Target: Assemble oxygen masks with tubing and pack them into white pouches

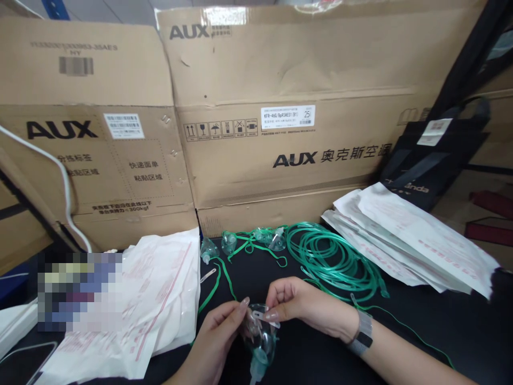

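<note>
A clear oxygen mask (262, 334) with a green connector (259, 362) hangs between my hands, its connector end pointing down towards me. My left hand (222, 329) pinches the mask's upper left edge between thumb and fingers. With thumb and curled fingers, my right hand (294, 305) grips a small slotted metal nose clip (258, 315) at the mask's top edge. Beyond my hands lie several more masks (229, 243) with green straps (250, 246). A loose nose clip (208, 275) rests on the black table beside a green strap (211, 289).
Coiled green tubing (332, 256) lies behind my right hand. White printed packages are stacked at left (160, 289) and right (417, 240). Large cardboard boxes (320, 64) wall off the back. A black bag (436, 155) stands at right, and a white cable (66, 182) hangs at left.
</note>
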The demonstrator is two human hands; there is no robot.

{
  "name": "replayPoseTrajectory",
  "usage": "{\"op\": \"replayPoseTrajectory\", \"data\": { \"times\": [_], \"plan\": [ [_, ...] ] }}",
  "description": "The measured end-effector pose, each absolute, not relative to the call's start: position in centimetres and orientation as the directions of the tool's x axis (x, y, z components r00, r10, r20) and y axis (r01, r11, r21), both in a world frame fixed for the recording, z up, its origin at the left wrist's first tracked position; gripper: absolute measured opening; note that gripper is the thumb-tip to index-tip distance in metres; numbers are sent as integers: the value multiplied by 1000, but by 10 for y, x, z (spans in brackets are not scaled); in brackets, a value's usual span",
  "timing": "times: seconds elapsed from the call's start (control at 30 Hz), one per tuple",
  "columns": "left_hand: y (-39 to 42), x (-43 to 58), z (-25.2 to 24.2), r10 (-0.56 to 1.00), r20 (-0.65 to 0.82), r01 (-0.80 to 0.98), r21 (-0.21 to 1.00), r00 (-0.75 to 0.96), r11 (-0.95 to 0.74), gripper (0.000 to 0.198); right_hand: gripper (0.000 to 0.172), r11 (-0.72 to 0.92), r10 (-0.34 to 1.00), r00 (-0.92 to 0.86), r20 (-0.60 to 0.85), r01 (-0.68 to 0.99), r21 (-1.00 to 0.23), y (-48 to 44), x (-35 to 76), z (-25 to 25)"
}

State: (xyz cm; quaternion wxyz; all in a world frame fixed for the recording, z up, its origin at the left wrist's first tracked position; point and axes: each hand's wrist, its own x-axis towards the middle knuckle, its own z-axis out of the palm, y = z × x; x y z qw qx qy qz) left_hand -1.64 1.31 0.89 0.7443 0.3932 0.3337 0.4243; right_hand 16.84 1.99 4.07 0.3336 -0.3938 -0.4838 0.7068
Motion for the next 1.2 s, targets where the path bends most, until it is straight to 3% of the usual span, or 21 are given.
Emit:
{"op": "replayPoseTrajectory", "data": {
  "times": [0.37,0.77,0.83,0.9,1.0,1.07,1.2],
  "plan": [
    [12,-17,8,899,-216,-395,841,380,370,25,27,-326,863,-465,-200,-210,-922,21,166,40],
    [13,-14,3,873,-34,-278,941,486,191,39,32,-266,891,-416,-181,-155,-952,21,166,39],
    [14,-14,0,876,-25,-268,948,482,174,35,31,-171,908,-394,-144,-33,-985,22,168,40],
    [15,-15,-3,881,-34,-257,951,472,174,35,29,12,948,-314,-53,201,-980,26,174,43],
    [15,-15,-5,885,-43,-239,956,464,172,36,23,189,981,-124,146,510,-839,37,190,44],
    [15,-15,-5,888,-38,-245,955,458,167,34,18,220,969,-42,245,605,-765,45,203,40],
    [16,-14,-4,905,-32,-261,952,425,156,31,10,285,939,-72,336,712,-642,56,217,24]
  ]
}}
